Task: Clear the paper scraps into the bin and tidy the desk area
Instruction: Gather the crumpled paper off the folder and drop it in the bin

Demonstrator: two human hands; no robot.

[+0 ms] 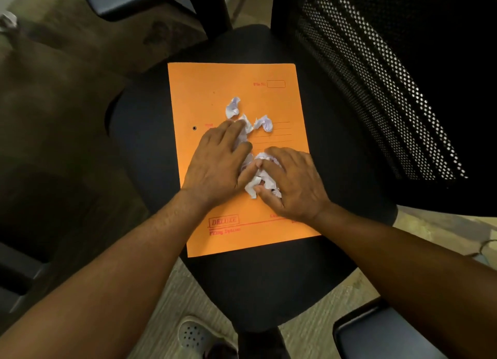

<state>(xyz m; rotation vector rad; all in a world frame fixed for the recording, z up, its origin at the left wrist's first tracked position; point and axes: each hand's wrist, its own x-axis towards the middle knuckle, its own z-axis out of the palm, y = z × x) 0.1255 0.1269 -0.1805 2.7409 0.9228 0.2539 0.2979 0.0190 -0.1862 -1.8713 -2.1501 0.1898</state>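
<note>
Head view, looking straight down on an office chair seat [150,132] with an orange file folder [215,89] lying flat across its middle. The folder serves as a tray: white crumpled paper scraps sit on it, none visible on the bare seat.

Left hand [219,165] lies palm down near the folder's centre, fingers spread flat over one scrap, apparently raking it toward the near edge. Not closed on anything; pressing and sweeping only.

Right hand [291,181] is cupped, fingers curled loosely round a gathered clump of scraps [258,182], thumb beneath. A loose cage, not a tight fist.

Two loose scraps lie beyond the hands toward the folder's far edge: one [232,107] further out, one [265,123] to the right of the left fingertips, both apart from the clump.

Judgement: herding into one pile so all lift at once. No bin in view. Another crumpled piece [8,21] on the floor at far left, blurred. Chair backrest [376,89] at right; a shod foot [196,337] below.

Risk: light scraps could slide off the folder's edge if it tips.
</note>
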